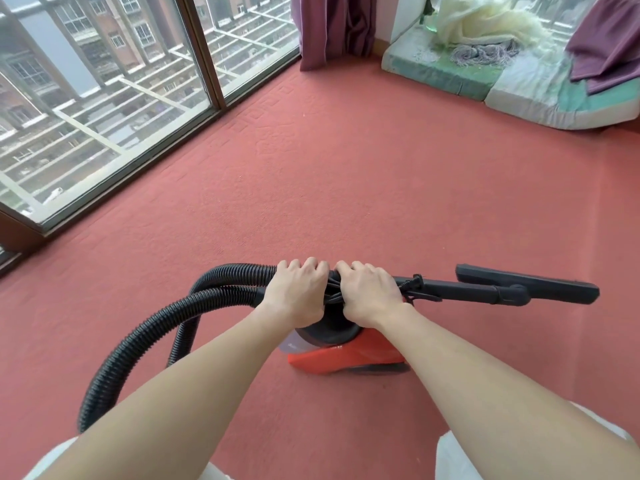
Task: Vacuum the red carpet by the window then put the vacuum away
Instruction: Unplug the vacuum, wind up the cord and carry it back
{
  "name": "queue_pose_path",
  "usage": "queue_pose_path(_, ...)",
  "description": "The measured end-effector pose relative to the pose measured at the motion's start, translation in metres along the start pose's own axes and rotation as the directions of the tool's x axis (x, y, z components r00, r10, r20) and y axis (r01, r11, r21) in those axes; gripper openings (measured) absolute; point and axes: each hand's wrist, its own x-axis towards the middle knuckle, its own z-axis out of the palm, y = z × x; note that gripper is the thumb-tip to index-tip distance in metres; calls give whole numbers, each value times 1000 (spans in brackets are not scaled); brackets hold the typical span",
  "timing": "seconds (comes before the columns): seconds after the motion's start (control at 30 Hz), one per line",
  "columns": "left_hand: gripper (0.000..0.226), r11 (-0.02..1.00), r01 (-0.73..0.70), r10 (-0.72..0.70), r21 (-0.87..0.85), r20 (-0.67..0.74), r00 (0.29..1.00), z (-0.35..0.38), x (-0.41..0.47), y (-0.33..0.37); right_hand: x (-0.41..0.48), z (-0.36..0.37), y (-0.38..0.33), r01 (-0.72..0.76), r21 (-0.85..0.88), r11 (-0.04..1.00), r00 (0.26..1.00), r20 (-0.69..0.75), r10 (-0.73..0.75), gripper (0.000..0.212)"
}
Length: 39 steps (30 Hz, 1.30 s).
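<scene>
- Closest to me, the black ribbed hose [138,341] sags in a loose double loop down to the carpet on my left. My guess is that this loop is the likeliest trouble: if I lift and walk, it could drag, catch my feet, or swing out and pull the bundle from my grip.
- The vacuum [346,356], a red canister body, sits on the floor directly under my hands, in the middle of the carpet.
- The only container here is the greyish dust bin [289,344] at the vacuum's left end. My wrist hides most of it, and I cannot tell what is inside or how full it is.
- My left hand [298,292] is curled tight over the top of the hose where its two runs come together.
- My right hand [369,294] is clenched just beside it, round the near end of the wand [450,289]. Strands of black cord [334,289] are bunched between my two fists.
- The cord looks only gathered, not tied. If either fist slackens, it may well spill loose.
- The wand sticks out to my right, with the floor nozzle [526,284] raised off the floor. Turning carelessly could knock that long end into something.
- The red carpet [346,161] runs ahead to the window [104,98] on my left.
- Far off hang a purple curtain [332,26], and mattress pads [450,74] carry cream fabric [485,22] and purple cloth [609,46].
</scene>
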Motion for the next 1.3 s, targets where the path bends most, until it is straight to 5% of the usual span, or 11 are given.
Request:
queue_pose_path(0.3, 32, 1000, 20, -20, 22, -3, 1000, -85, -12, -9, -18, -89, -16, -10, -31, 999, 999, 42, 12, 53)
queue_pose_path(0.7, 37, 958, 285, -288, -40, -126, 949, -502, -186, -64, -151, -501, -177, 193, -113, 975, 981, 23, -192, 44)
queue_pose_path(0.87, 43, 889, 458, -456, -17, -129, 881, -613, -288, -69, -216, -595, -250, 379, -137, 915, 924, 7, -382, 44)
queue_pose_path(1.03, 50, 736, 676, -671, 37, -92, 736, -648, -386, -39, -278, -613, -303, 603, -168, 780, 796, 62, -602, 55)
queue_pose_path(1.3, 44, 301, 952, -953, -57, 21, 303, -626, -533, 117, -427, -570, -324, 912, -208, 353, 398, 246, -884, 52)
